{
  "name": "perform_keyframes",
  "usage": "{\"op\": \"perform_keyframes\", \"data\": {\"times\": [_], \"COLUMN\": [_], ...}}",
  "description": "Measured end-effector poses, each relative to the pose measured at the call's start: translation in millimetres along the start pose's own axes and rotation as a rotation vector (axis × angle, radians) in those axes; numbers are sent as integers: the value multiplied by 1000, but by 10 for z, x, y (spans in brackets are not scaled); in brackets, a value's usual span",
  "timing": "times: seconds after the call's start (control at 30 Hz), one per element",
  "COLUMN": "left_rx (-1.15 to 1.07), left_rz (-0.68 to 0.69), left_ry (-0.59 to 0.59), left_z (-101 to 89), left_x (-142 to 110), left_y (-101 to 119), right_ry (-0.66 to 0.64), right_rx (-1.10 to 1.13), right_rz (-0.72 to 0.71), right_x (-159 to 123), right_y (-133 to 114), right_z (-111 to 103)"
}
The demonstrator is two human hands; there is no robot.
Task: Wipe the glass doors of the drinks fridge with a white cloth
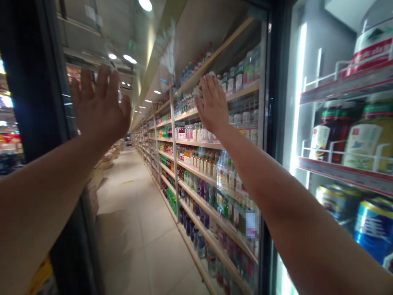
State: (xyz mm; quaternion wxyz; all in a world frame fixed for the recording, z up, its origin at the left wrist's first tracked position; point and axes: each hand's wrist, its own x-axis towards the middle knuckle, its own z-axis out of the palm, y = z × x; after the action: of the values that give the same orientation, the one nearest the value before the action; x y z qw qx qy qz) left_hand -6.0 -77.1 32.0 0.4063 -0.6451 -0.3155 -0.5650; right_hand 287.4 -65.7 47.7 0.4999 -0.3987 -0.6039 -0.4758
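Observation:
In front of me stands a glass door [167, 61] in a dark frame [273, 82], with streaks on its upper part. My right hand [213, 104] lies flat against the glass, pressing a crumpled whitish cloth [197, 92] that shows at its thumb side and fingertips. Most of that cloth is hidden behind the hand. My left hand [100, 108] is raised near the door's left side, fingers spread, with nothing visible in it. Whether its palm touches the glass I cannot tell.
Right of the door, a lit cooler holds bottles [362, 135] and cans [373, 225] on wire-fronted shelves. Through the glass, a long rack [196, 188] of drinks runs beside a tiled aisle [132, 213]. A dark upright edge [33, 73] stands at left.

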Motion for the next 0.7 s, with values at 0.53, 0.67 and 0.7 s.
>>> {"op": "perform_keyframes", "data": {"times": [0.53, 0.67, 0.7], "left_rx": [6, 26, 27], "left_rz": [55, 73, 61], "left_ry": [29, 13, 10], "left_z": [0, 6, 9], "left_x": [4, -4, -6], "left_y": [-20, -4, -1], "right_ry": [-52, -28, -33], "right_rx": [2, -21, -31], "right_rz": [-10, 25, -5], "right_x": [560, 568, 495], "right_y": [-341, -522, -577], "right_z": [131, 98, 70]}}
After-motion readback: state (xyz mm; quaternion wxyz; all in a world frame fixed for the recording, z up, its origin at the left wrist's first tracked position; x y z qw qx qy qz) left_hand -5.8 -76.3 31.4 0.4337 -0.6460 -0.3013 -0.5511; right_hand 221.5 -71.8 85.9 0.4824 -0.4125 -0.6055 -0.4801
